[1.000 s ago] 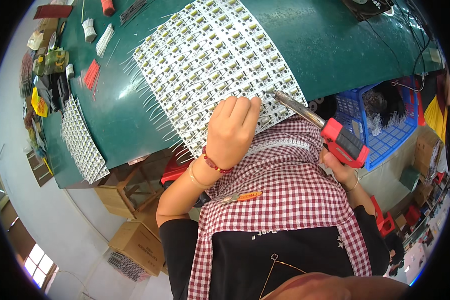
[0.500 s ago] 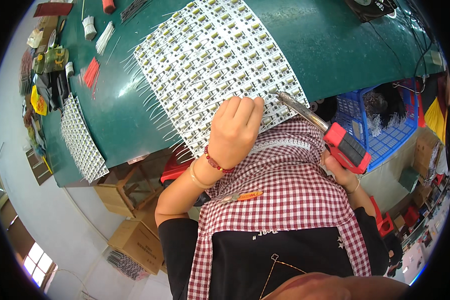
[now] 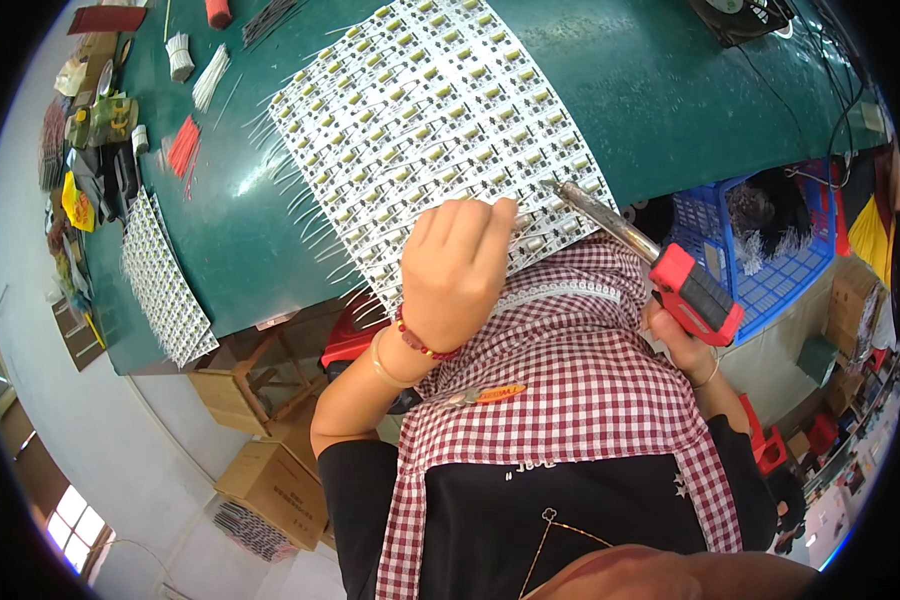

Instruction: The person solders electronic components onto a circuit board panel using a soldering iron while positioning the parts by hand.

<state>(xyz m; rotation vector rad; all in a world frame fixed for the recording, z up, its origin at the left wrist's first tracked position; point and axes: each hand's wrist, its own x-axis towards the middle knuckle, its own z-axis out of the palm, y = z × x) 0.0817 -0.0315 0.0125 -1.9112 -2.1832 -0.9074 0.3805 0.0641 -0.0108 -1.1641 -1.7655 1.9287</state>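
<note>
A large white sheet of circuit boards [image 3: 440, 110] lies on the green table, lined with small yellowish components and thin white wires that stick out past its left edge. Over its near part my left hand [image 3: 455, 260] is closed, thumb and fingers pressed together; whatever they pinch is hidden. My right hand [image 3: 678, 342] grips a red and black soldering iron [image 3: 695, 295] from below, its fingers partly hidden behind the handle. The iron's metal shaft slants left, with its tip over the sheet's near right part, just right of my left hand.
A second board sheet [image 3: 160, 280] lies at the table's left end. Bundles of red wires [image 3: 183, 147] and white wires [image 3: 210, 77] lie farther back. A blue basket [image 3: 760, 240] stands at the right beside the table; a black fan-like device [image 3: 740, 18] is at the far right.
My left hand has shifted a little to the left, away from the iron's tip, still closed. The soldering iron and my right hand have hardly moved.
</note>
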